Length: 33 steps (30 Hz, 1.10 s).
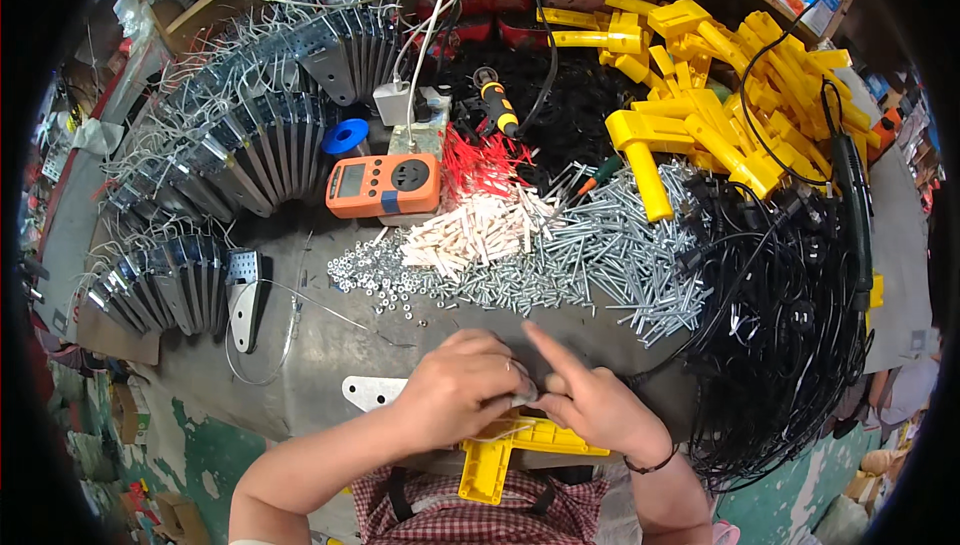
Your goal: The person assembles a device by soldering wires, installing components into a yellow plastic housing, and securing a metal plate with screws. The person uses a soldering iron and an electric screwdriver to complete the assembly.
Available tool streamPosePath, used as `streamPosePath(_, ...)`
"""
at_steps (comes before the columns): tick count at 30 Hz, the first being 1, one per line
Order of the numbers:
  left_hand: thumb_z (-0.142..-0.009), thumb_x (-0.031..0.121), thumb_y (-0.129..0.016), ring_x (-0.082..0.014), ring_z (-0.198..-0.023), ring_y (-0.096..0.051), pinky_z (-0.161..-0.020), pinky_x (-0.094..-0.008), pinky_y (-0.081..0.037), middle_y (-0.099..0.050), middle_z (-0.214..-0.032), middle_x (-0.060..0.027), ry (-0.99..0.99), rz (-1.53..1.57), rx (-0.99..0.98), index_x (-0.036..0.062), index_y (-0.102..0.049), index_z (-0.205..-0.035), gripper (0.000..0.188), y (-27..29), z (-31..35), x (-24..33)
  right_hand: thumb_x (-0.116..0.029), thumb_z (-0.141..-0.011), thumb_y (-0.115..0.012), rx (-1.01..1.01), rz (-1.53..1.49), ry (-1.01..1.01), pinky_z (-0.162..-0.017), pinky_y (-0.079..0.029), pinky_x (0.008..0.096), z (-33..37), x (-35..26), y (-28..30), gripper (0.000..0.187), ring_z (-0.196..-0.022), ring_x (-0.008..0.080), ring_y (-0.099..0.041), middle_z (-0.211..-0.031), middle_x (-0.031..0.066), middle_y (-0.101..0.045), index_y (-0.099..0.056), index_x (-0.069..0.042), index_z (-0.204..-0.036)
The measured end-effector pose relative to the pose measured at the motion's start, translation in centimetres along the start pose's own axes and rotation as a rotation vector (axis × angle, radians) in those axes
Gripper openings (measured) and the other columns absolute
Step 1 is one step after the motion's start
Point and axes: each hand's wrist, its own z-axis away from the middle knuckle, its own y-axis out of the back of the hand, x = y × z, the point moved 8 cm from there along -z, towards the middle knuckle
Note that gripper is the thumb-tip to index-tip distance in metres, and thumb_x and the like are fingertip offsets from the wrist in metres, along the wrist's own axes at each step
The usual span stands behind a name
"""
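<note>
Both hands meet at the near edge of the bench, over a yellow plastic housing half (487, 470) with its hollow, ribbed side up. My left hand (465, 385) is closed, its fingertips pinched around something small that the fingers hide. Against those fingertips, my right hand (592, 403) presses its thumb, with the index finger stretched out away from me; what it grips is hidden. A thin pale wire (512, 430) crosses the housing just below the hands. Beside my left wrist a grey metal plate with holes (368, 392) lies partly covered by the forearm.
Loose screws (600, 245), pale small strips (480, 233) and nuts (375, 275) are heaped ahead. Behind them stand an orange meter (384, 185) and a solder spool (346, 137). Metal plates with wires (260, 150) fill the left; yellow housings (700, 95) and black cables (780, 345) the right.
</note>
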Motion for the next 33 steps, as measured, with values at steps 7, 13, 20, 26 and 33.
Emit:
streamPosePath(7, -0.066, 0.003, -0.07, -0.0284, -0.095, -0.056, -0.083, -0.0389, -0.044, -0.062, -0.096, -0.0079, 0.196, -0.87, 0.253, 0.0057, -0.065, -0.096, 0.031, 6.1, -0.1, -8.4, -0.009, -0.095, -0.05, 0.255, -0.473, -0.142, -0.057, -0.044, 0.0227, 0.1, 3.3, 1.3, 0.013, -0.06, 0.0081, -0.057, -0.069, 0.0065, -0.064, -0.052, -0.001, -0.105)
streamPosePath(13, -0.066, 0.0, -0.068, -0.0271, -0.085, -0.056, -0.075, -0.0381, -0.045, -0.059, -0.085, -0.0076, 0.22, -0.638, 0.303, 0.0064, -0.067, -0.09, 0.025, 6.1, 0.8, -6.9, -0.009, -0.089, -0.059, 0.415, -0.464, -0.087, -0.057, -0.044, 0.0209, 0.0, 3.7, 2.3, 0.013, -0.063, 0.0042, -0.056, -0.071, 0.0051, -0.064, -0.059, 0.002, -0.096)
streamPosePath(20, -0.063, 0.0, -0.071, -0.0244, -0.088, -0.061, -0.069, -0.0353, -0.048, -0.064, -0.094, -0.0086, -0.157, -0.242, 0.222, 0.0069, -0.064, -0.083, 0.022, 1.5, 0.4, 3.0, -0.007, -0.088, -0.061, 0.337, -0.559, -0.102, -0.063, -0.041, 0.0171, 0.0, 2.4, 1.9, 0.01, -0.072, 0.0003, -0.05, -0.078, -0.0029, -0.06, -0.062, 0.002, -0.093)
streamPosePath(26, -0.067, 0.003, -0.068, -0.0293, -0.103, -0.063, -0.078, -0.0362, -0.051, -0.065, -0.109, -0.0126, -0.299, -0.444, 0.192, 0.0047, -0.061, -0.083, 0.017, 0.6, 1.3, 4.5, -0.008, -0.089, -0.061, 0.201, -0.768, -0.069, -0.066, -0.044, 0.019, 0.6, 1.2, 0.9, 0.015, -0.075, 0.0015, -0.053, -0.081, -0.0026, -0.062, -0.062, 0.004, -0.098)
streamPosePath(33, -0.082, 0.007, -0.065, -0.026, -0.106, -0.058, -0.092, -0.0383, -0.044, -0.061, -0.113, -0.0167, 0.513, 1.058, 0.136, 0.0019, -0.06, -0.089, 0.01, -1.4, 1.8, -1.6, -0.016, -0.083, -0.067, 0.372, -0.264, 0.096, -0.055, -0.044, 0.026, 1.7, 0.0, 2.9, 0.013, -0.057, 0.0106, -0.058, -0.07, 0.0056, -0.064, -0.067, -0.009, -0.094)
